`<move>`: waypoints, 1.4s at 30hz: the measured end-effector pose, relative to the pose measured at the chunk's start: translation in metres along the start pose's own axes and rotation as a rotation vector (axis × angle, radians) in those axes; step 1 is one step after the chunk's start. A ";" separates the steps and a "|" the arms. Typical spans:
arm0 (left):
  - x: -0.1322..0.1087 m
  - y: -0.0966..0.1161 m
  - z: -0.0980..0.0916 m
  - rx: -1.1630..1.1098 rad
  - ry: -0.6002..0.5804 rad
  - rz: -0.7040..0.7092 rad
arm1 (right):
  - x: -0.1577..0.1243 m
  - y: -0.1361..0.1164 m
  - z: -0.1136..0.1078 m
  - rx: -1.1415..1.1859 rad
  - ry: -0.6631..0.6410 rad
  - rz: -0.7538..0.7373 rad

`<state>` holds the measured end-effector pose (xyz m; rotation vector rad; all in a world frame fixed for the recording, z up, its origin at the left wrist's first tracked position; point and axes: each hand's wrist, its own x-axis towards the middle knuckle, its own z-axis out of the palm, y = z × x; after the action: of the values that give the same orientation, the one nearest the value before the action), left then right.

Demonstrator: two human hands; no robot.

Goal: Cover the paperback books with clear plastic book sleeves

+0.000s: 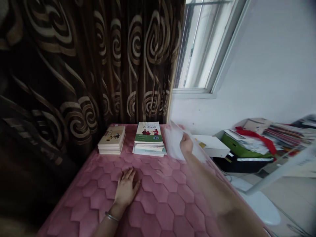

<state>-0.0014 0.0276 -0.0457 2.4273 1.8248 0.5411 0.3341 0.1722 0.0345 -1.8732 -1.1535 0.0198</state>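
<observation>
My left hand, with a metal bangle at the wrist, lies palm down on the pink hexagon-patterned tablecloth. Its fingers are stretched out and hold nothing. Farther off to the right, my right hand is closed on the edge of a translucent plastic sheet, lifting one corner. More of the clear plastic lies flat beneath it. Left of the plastic is a stack of books with a green and white cover on top. A lower stack of tan books sits farther left.
A dark curtain with spiral patterns hangs behind the table. Past the table's right edge are a white box, a green bin of papers and piled magazines. A pale stand with a round base is at lower right.
</observation>
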 end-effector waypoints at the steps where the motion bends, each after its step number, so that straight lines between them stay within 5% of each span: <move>1: 0.000 0.001 -0.001 -0.001 0.000 -0.005 | 0.002 -0.005 -0.011 0.015 0.040 -0.034; 5: -0.001 0.003 -0.004 -0.013 0.014 -0.010 | -0.021 -0.028 -0.059 0.046 0.130 -0.248; 9: -0.002 0.000 -0.001 -0.045 0.049 0.009 | -0.120 -0.039 -0.093 -0.099 0.075 -0.784; 14: 0.000 -0.007 0.006 -0.115 0.092 -0.012 | -0.286 -0.003 -0.071 -0.156 -0.236 -1.040; 18: -0.001 -0.008 0.005 -0.177 0.145 -0.023 | -0.344 0.017 -0.050 -0.134 -0.402 -1.000; 22: -0.003 -0.006 0.004 -0.181 0.153 -0.027 | -0.327 0.001 -0.068 -0.062 -0.553 -0.871; 25: -0.004 -0.005 0.001 -0.169 0.144 -0.021 | -0.289 -0.006 -0.086 -0.041 -0.522 -0.740; 29: -0.005 0.000 -0.005 -0.133 0.150 -0.014 | -0.229 0.019 -0.081 -0.004 -0.320 -0.497; 32: -0.013 0.019 -0.011 -0.110 0.140 0.019 | -0.200 0.048 -0.064 0.039 -0.326 -0.276; 38: -0.044 0.079 -0.009 -0.136 -0.022 0.268 | -0.195 0.075 -0.044 0.242 -0.324 -0.100; 42: -0.055 0.085 0.000 -0.105 -0.173 0.292 | -0.198 0.080 -0.049 0.230 -0.221 -0.093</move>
<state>0.0635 -0.0496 -0.0376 2.5910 1.3520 0.4150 0.3009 -0.0150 -0.0739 -1.6419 -1.3279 0.3013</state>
